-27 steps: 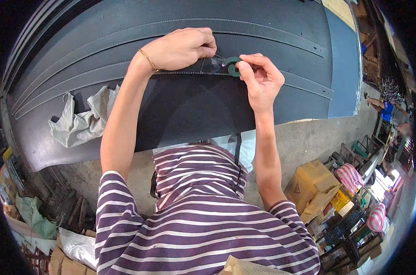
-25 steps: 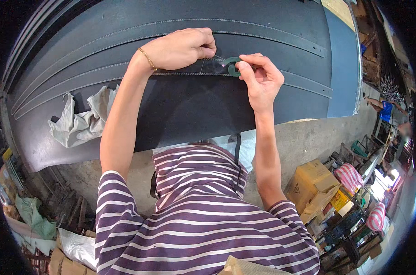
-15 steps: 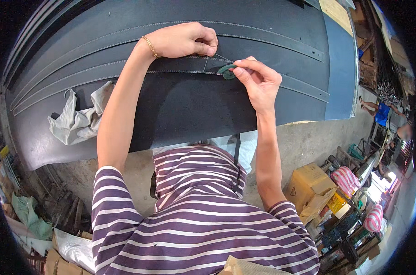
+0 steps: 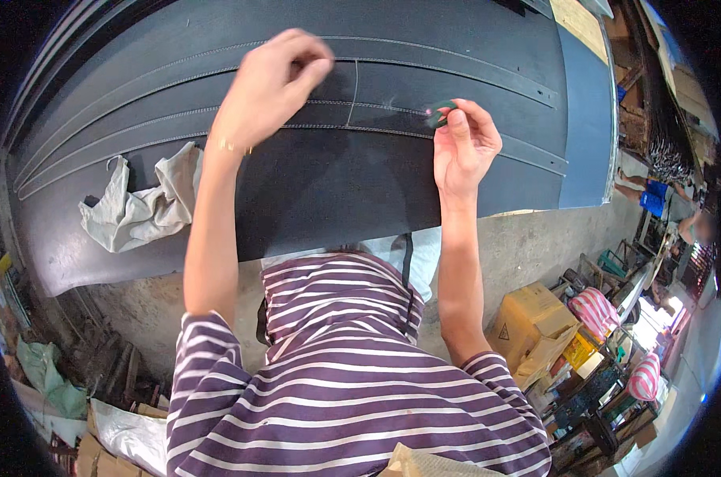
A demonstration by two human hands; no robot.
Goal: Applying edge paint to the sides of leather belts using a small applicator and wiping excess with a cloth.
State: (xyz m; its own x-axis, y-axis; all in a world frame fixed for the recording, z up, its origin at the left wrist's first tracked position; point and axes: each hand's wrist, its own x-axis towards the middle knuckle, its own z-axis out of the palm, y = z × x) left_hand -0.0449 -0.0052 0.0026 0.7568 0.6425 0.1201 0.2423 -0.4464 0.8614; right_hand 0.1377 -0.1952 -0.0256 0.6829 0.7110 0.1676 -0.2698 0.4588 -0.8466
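Two long dark straps with pale stitched edges, a far strap (image 4: 456, 74) and a near strap (image 4: 392, 119), lie across the black table. A fine light thread (image 4: 355, 87) runs between them. My right hand (image 4: 465, 147) pinches a small dark green object (image 4: 440, 114) between thumb and fingertips, just above the near strap; its exact kind is too small to make out. My left hand (image 4: 273, 83) is lifted over the straps, its fingers curled and blurred by motion, so whether it holds anything does not show.
A crumpled pale cloth (image 4: 142, 203) lies on the black tabletop (image 4: 337, 191) beside my left forearm. Right of the table, on the concrete floor, stands a cardboard box (image 4: 531, 322) near pink-striped bags (image 4: 595, 310). Another person (image 4: 678, 203) is at the far right.
My left hand has drawn away to the left from beside the thread. My right hand has moved slightly right with the green object, and the two hands are farther apart.
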